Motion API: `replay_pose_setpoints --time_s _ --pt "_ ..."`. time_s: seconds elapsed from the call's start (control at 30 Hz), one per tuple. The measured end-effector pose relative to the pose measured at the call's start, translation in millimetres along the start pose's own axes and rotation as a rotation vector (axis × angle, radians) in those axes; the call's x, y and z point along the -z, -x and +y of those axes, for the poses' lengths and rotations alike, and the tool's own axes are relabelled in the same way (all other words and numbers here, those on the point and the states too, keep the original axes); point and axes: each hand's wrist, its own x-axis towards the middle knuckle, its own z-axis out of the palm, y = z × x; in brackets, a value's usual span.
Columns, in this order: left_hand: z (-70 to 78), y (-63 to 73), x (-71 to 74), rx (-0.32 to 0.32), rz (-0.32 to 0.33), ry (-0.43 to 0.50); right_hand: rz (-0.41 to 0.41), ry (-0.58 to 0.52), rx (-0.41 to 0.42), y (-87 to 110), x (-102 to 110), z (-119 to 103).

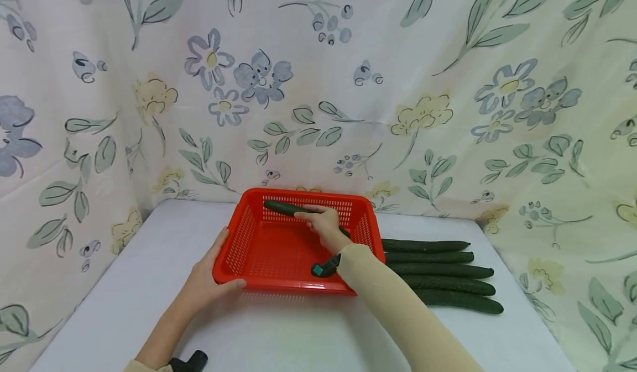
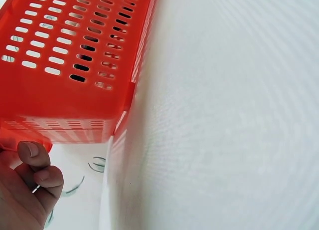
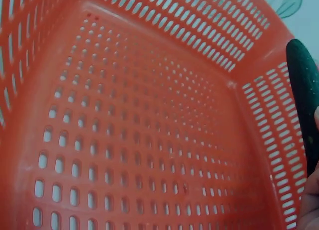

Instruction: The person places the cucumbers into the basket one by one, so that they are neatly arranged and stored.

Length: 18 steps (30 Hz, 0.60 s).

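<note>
A red plastic basket [image 1: 293, 284] with slotted walls stands on the table. My right hand [image 1: 325, 227] grips a dark green cucumber [image 1: 281, 208] over the far part of the basket; its tip points left in the head view. In the right wrist view the same cucumber [image 3: 303, 90] lies along the right edge, with only part of the hand visible. At the basket's left front corner, my left hand [image 1: 204, 278] holds the rim. The left wrist view shows curled fingers [image 2: 42, 175] at the outside of the basket wall [image 2: 55, 98].
Several cucumbers [image 1: 460, 271] lie side by side on the table to the right of the basket, their left ends partly hidden by basket and right arm. A white cloth [image 1: 278, 339] covers the table. Flowered fabric [image 1: 318, 84] hangs behind and at the sides.
</note>
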Motion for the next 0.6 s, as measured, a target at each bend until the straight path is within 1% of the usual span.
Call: replay_pose_setpoints --time_s 0.23,0.37,0.47,0.6 --pt "1.3 -0.7 -0.7 0.008 0.001 -0.005 0.042 0.005 0.058 0.1 -3 7" --pt "0.9 -1.1 -1.1 0.009 0.004 -0.004 0.059 0.013 0.067 0.6 -4 10" --pt "0.1 -1.1 -1.4 0.006 0.005 -0.003 0.062 0.025 0.074 0.9 -5 12" --pt "-0.6 -0.2 -2.1 0.005 0.006 -0.015 0.044 0.052 0.081 1.5 -7 16"
